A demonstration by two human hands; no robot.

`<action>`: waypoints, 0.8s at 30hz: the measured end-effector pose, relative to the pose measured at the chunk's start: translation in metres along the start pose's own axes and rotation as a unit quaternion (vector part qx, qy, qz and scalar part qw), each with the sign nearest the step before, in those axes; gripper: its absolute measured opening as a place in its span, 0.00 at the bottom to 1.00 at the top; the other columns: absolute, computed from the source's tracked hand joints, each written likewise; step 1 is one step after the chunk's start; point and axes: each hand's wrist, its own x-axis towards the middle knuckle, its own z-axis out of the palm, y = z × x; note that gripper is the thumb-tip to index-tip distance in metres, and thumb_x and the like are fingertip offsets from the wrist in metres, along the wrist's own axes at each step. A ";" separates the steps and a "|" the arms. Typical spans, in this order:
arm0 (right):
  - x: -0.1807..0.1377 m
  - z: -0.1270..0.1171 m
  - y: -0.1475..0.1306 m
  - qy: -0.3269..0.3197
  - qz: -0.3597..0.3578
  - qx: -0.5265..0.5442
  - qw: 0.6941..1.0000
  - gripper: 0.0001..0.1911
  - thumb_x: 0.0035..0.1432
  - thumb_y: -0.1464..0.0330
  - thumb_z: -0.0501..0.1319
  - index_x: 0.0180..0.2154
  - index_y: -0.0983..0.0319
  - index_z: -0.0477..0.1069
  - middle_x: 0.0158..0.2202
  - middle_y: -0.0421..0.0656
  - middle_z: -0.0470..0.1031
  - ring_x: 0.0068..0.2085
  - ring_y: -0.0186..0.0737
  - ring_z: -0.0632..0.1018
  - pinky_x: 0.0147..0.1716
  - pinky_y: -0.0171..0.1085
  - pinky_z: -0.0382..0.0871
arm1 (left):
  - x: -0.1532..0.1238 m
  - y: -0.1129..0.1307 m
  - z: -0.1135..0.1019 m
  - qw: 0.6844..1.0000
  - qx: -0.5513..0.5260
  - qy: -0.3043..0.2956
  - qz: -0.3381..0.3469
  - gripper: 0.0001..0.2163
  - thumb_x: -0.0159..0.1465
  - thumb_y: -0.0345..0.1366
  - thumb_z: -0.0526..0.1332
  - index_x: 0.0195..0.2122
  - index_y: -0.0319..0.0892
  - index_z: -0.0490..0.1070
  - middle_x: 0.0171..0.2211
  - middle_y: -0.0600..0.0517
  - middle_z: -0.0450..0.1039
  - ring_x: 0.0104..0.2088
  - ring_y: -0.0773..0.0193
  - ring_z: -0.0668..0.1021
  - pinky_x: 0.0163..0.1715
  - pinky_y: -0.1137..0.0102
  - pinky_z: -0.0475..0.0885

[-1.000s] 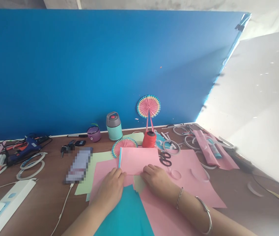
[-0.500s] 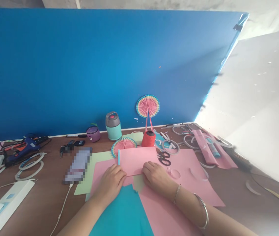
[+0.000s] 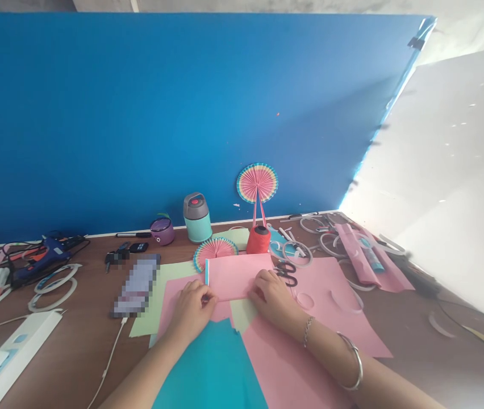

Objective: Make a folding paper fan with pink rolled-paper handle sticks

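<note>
Pink paper [image 3: 231, 274]: smooth flat rectangle, thin blue/white strip on L edge, mid-desk [image 3: 88, 292], atop other sheets. L hand [image 3: 191, 307] pinches near-L corner, thumb to index, other fingers curled. R hand [image 3: 272, 296] pinches near edge twd R end, knuckles up; metal chain at wrist, bangle on forearm. Both forearms angle in. Smooth teal sheet [image 3: 210, 369] btwn them. Pleated fan [image 3: 215, 249] just behind; blk-handled scissors [image 3: 292, 279] by R hand; red cone [image 3: 258, 242] behind.
</note>
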 end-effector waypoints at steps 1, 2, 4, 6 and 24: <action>0.001 0.000 0.000 0.001 0.007 0.000 1.000 0.11 0.58 0.72 0.56 0.23 0.63 0.65 0.33 0.43 0.68 0.37 0.40 0.67 0.36 0.38 0.57 | 0.001 0.000 0.000 1.000 0.001 0.001 -0.011 0.07 0.59 0.36 0.56 0.24 0.43 0.69 0.30 0.51 0.71 0.38 0.58 0.72 0.38 0.65 0.65; 0.002 0.000 0.000 0.001 0.015 -0.001 1.000 0.11 0.58 0.72 0.56 0.23 0.63 0.65 0.33 0.43 0.69 0.37 0.41 0.68 0.36 0.38 0.56 | 0.002 -0.001 0.001 1.000 0.003 0.003 -0.021 0.07 0.58 0.36 0.56 0.24 0.43 0.69 0.29 0.52 0.71 0.38 0.58 0.72 0.37 0.65 0.64; 0.003 -0.001 0.000 0.003 0.028 -0.007 1.000 0.10 0.57 0.71 0.57 0.24 0.62 0.66 0.33 0.43 0.69 0.37 0.41 0.68 0.37 0.39 0.55 | 0.004 0.000 0.001 0.999 0.005 0.011 -0.044 0.05 0.57 0.35 0.57 0.25 0.43 0.69 0.28 0.53 0.71 0.36 0.59 0.73 0.37 0.66 0.64; 0.003 -0.002 0.000 0.010 0.029 -0.013 0.999 0.06 0.57 0.70 0.58 0.27 0.62 0.68 0.34 0.43 0.70 0.38 0.42 0.69 0.38 0.39 0.54 | 0.004 0.002 0.001 0.998 0.007 0.022 -0.063 0.03 0.56 0.34 0.58 0.26 0.43 0.69 0.28 0.54 0.71 0.34 0.61 0.73 0.36 0.67 0.64; -0.005 -0.011 -0.001 -0.062 -0.181 -0.142 0.971 0.16 0.56 0.76 0.55 0.43 0.56 0.73 0.42 0.47 0.69 0.41 0.43 0.64 0.35 0.40 0.50 | -0.012 0.001 0.000 0.957 0.206 0.003 0.204 0.26 0.57 0.17 0.50 0.48 0.52 0.73 0.50 0.48 0.67 0.49 0.55 0.67 0.42 0.61 0.64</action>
